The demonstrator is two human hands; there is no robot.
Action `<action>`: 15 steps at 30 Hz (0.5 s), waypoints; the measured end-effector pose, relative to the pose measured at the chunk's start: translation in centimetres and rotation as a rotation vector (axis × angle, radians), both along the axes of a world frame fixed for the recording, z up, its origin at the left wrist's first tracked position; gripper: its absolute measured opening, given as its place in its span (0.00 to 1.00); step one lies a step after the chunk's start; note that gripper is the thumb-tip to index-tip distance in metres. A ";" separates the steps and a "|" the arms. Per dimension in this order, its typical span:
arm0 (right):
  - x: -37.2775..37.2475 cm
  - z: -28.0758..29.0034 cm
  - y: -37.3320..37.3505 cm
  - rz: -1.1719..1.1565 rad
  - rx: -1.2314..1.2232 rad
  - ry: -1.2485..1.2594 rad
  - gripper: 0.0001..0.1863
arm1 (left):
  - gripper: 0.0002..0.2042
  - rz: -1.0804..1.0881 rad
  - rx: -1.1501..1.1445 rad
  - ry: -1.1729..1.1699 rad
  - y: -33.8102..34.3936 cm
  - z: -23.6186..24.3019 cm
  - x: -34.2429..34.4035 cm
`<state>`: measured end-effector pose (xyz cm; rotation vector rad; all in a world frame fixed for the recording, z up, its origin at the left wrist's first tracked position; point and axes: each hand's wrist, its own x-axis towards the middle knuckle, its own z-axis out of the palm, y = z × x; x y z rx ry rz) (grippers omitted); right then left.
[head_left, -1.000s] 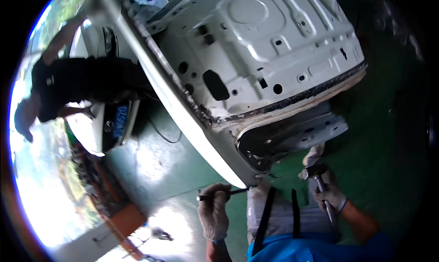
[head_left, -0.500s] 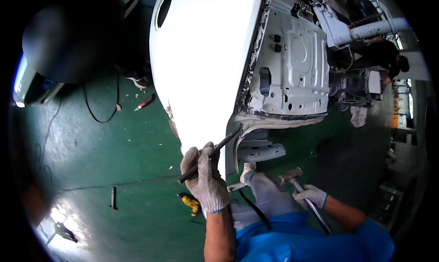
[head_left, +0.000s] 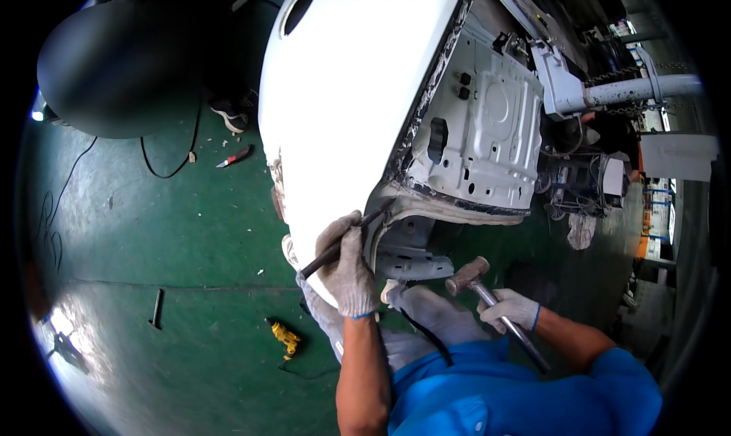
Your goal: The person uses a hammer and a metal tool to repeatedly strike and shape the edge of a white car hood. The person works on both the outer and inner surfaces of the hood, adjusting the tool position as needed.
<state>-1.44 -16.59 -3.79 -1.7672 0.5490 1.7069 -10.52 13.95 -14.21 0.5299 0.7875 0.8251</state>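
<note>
The left hand (head_left: 350, 272), in a pale knitted glove, is closed around a dark rod (head_left: 321, 260), fingers and thumb wrapped over its middle, above the narrow lower end of a white body panel (head_left: 346, 93). The rod slants up to the right, and its far tip seems to meet the seam at the panel's right edge, though dark against dark makes the contact hard to judge. The right hand (head_left: 512, 311), gloved too, grips a hammer (head_left: 522, 340) partway along its metal handle; the blocky head (its faces worn and brownish) points up and to the left, apart from the rod and just below a loose-looking grey flange (head_left: 415, 266). Beyond the white panel's right edge stands a pale inner panel (head_left: 495, 154) pierced with holes, its lower edge bordered by a dark strip. On the green floor (head_left: 205, 238), off the white panel's left edge, lie a knife (head_left: 234, 156) with a red and dark handle and a looped black cable (head_left: 169, 175); lower down are a yellow power tool (head_left: 283, 338) and, farther left, a small T-shaped tool (head_left: 157, 310). A co-worker's shoe (head_left: 230, 117) rests near the panel's upper left edge.
</note>
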 end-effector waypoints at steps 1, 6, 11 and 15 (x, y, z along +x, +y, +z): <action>0.2 0.5 0.1 0.022 -0.002 -0.015 0.10 | 0.10 -0.017 -0.003 -0.003 -0.3 -0.5 0.3; 1.6 0.1 0.2 0.087 0.038 -0.082 0.11 | 0.12 0.004 0.004 0.007 -0.7 -2.3 1.2; 2.2 -0.2 0.5 0.123 0.096 -0.112 0.13 | 0.11 0.071 -0.063 -0.030 -1.1 -2.0 1.4; 2.1 -1.1 0.8 0.153 0.095 -0.136 0.13 | 0.11 0.104 -0.045 0.031 -1.0 -1.6 2.4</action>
